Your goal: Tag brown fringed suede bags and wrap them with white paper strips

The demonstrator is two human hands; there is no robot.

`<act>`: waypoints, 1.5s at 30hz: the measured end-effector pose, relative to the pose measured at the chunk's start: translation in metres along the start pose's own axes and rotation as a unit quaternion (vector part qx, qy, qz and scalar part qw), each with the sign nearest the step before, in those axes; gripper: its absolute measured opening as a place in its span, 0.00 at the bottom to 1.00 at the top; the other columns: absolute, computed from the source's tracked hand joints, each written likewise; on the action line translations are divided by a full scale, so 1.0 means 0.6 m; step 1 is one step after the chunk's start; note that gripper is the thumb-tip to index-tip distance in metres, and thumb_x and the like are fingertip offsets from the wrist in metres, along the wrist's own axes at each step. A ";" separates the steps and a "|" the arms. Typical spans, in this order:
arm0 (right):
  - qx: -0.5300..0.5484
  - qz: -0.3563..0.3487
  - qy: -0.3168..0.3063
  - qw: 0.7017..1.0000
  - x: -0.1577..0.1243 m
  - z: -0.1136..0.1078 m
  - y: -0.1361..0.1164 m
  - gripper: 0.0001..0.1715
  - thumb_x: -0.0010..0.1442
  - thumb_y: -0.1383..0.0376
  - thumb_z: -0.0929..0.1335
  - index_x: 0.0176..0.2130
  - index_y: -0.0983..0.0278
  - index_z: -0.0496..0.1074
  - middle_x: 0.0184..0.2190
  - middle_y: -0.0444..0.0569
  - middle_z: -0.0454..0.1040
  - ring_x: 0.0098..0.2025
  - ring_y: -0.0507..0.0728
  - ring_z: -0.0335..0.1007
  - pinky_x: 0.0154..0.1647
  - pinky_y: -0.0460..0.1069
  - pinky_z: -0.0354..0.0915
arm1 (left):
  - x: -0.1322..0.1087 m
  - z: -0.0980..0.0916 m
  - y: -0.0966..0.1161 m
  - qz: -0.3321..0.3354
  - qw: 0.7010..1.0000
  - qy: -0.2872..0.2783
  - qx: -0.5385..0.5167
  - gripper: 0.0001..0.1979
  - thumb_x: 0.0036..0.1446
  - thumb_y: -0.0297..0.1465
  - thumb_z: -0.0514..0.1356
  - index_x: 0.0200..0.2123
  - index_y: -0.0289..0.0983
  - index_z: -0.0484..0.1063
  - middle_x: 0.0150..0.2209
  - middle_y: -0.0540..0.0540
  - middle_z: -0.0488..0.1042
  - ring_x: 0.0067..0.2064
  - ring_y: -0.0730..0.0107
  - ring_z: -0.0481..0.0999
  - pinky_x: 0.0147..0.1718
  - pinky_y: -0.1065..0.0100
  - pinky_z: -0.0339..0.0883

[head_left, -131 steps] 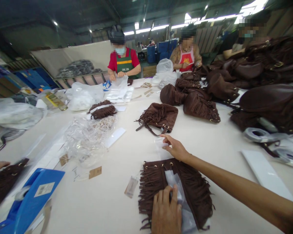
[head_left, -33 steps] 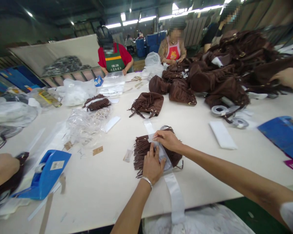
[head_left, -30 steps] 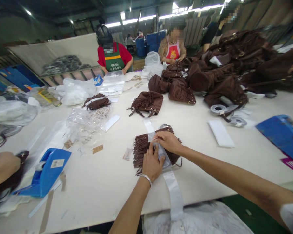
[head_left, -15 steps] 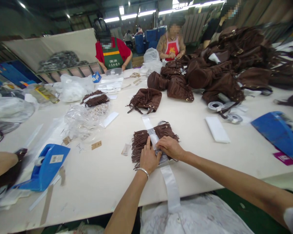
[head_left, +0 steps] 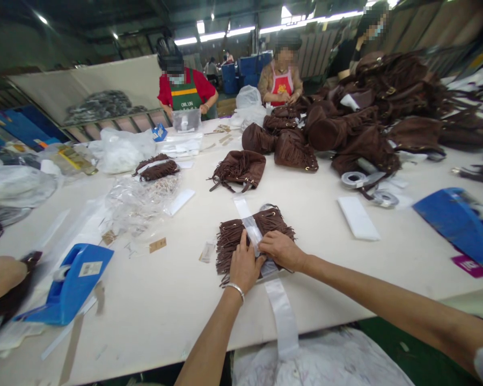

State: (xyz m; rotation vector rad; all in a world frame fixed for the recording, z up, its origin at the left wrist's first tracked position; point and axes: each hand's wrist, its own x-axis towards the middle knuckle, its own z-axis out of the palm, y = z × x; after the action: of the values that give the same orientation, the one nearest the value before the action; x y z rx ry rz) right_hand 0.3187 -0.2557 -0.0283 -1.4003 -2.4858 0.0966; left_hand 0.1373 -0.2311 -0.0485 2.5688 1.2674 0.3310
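A dark brown fringed bag (head_left: 230, 244) lies flat on the table in front of me. Across its middle runs a translucent whitish plastic strip (head_left: 250, 221), whose far end reaches past the bag. My left hand (head_left: 244, 266) rests on the bag and strip, index finger stretched out, thumb toward the right hand. With curled fingers, my right hand (head_left: 280, 250) grips the strip beside that thumb; its fingertips are partly hidden. A similar strip (head_left: 282, 316) hangs over the table's near edge; whether it joins the first I cannot tell.
Blue tape dispensers (head_left: 74, 284) (head_left: 456, 222) stand left and right. A brown bag (head_left: 241, 169) lies beyond my hands, with a heap of brown bags (head_left: 402, 96) at the back right. Clear plastic bags (head_left: 132, 203) lie left. Co-workers (head_left: 187, 91) stand across the table (head_left: 165, 300).
My hands stay almost in place on the fringed bag and strip. Across the table, the co-worker in the green apron has raised a clear plastic bag. The view has shifted slightly.
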 end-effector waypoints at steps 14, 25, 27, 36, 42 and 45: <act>0.001 -0.069 -0.004 0.998 -0.012 0.001 0.010 0.12 0.68 0.65 0.61 0.42 0.65 0.73 0.43 0.54 0.75 0.47 0.58 0.64 0.50 0.54 0.58 | 0.006 0.014 0.003 -0.035 0.999 0.019 -0.006 0.35 0.64 0.38 0.52 0.68 0.30 0.43 0.70 0.31 0.39 0.65 0.52 0.58 0.56 0.58 0.60; -0.022 -0.089 0.007 0.996 -0.013 0.006 0.015 0.13 0.69 0.65 0.60 0.42 0.64 0.73 0.43 0.53 0.75 0.47 0.58 0.64 0.49 0.54 0.59 | -0.001 0.015 0.006 -0.014 0.995 0.085 -0.044 0.29 0.63 0.36 0.54 0.65 0.36 0.51 0.70 0.34 0.43 0.61 0.53 0.64 0.52 0.57 0.65; -0.031 -0.089 0.007 0.996 -0.014 0.003 0.013 0.13 0.69 0.64 0.60 0.42 0.65 0.73 0.43 0.53 0.75 0.46 0.58 0.64 0.49 0.54 0.59 | -0.002 0.013 0.006 -0.010 0.994 0.089 -0.054 0.25 0.63 0.35 0.54 0.61 0.38 0.56 0.69 0.36 0.46 0.60 0.56 0.66 0.51 0.58 0.66; -0.048 -0.094 -0.003 0.994 -0.017 0.004 0.010 0.09 0.67 0.67 0.62 0.42 0.66 0.72 0.44 0.53 0.75 0.46 0.59 0.63 0.48 0.55 0.58 | 0.002 0.002 0.008 0.004 0.995 0.074 -0.061 0.10 0.64 0.34 0.53 0.45 0.38 0.68 0.65 0.37 0.53 0.50 0.61 0.73 0.49 0.57 0.67; -0.090 -0.077 0.030 0.993 -0.040 0.003 -0.010 0.08 0.64 0.64 0.65 0.41 0.64 0.71 0.40 0.52 0.75 0.41 0.58 0.65 0.45 0.54 0.57 | -0.002 0.025 -0.007 0.041 0.986 0.134 -0.086 0.12 0.64 0.38 0.52 0.38 0.38 0.72 0.60 0.36 0.60 0.47 0.57 0.75 0.42 0.56 0.72; -0.126 -0.074 0.062 0.987 -0.046 0.017 -0.004 0.09 0.62 0.60 0.65 0.38 0.63 0.71 0.41 0.50 0.75 0.40 0.57 0.65 0.45 0.54 0.57 | 0.022 0.050 -0.029 0.107 0.971 0.176 -0.122 0.13 0.59 0.38 0.55 0.28 0.39 0.73 0.51 0.37 0.69 0.39 0.60 0.77 0.33 0.62 0.74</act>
State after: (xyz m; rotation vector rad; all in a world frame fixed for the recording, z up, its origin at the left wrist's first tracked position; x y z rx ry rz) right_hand 0.3273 -0.2793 -0.0433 -1.2623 -2.5551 -0.3360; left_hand 0.1417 -0.2145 -0.0813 2.5030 0.9737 0.9612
